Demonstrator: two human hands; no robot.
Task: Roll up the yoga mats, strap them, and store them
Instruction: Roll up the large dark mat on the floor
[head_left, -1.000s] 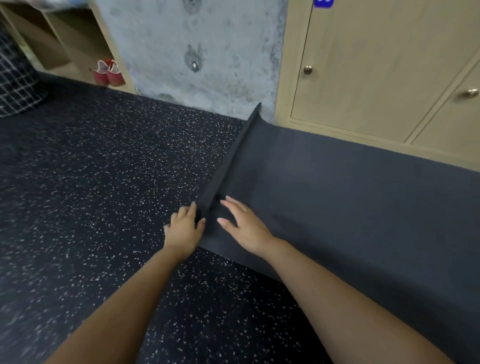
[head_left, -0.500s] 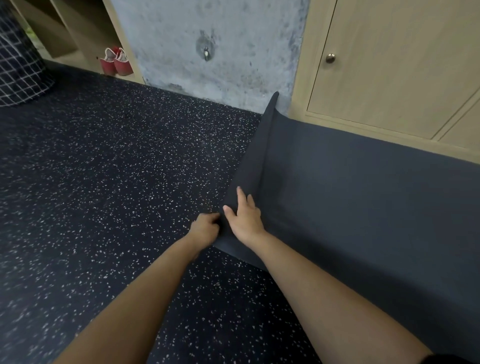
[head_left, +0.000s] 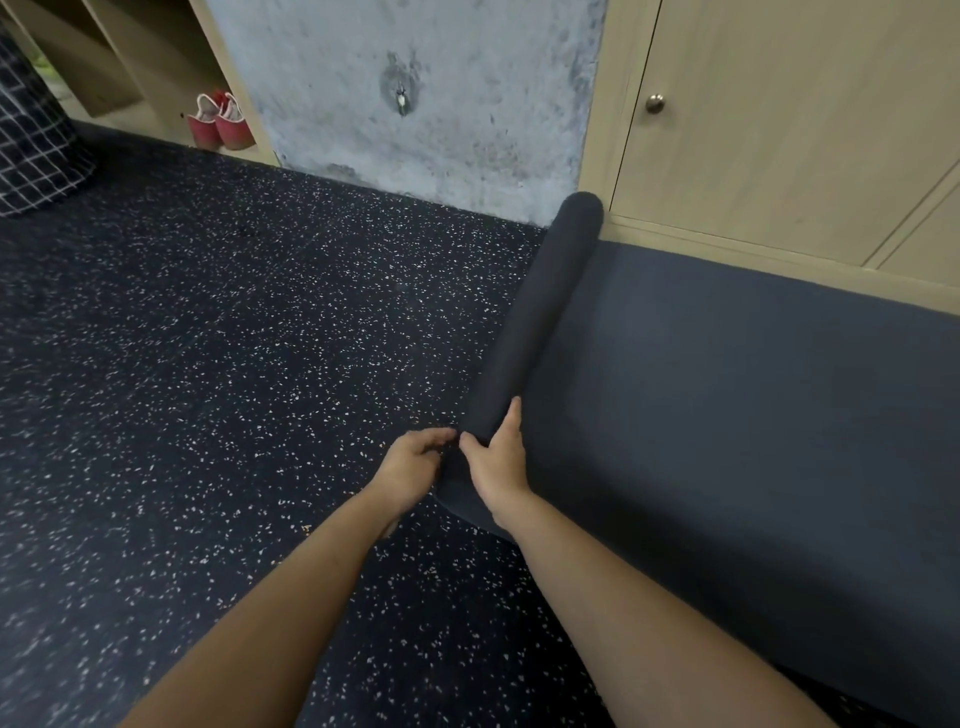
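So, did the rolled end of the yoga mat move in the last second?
Yes. The rolled end went right: its far tip lay before the concrete wall, now it overlaps the cabinet corner. It is also thicker.

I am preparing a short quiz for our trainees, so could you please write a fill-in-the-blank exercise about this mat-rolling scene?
1. The left hand and right hand hold the roll at its ____ end.
2. The yoga mat is ____ rolled; most lies flat on the floor.
3. The cabinet door has a round ____.
4. The open shelf holds red ____.
Missing words: near; partly; knob; shoes.
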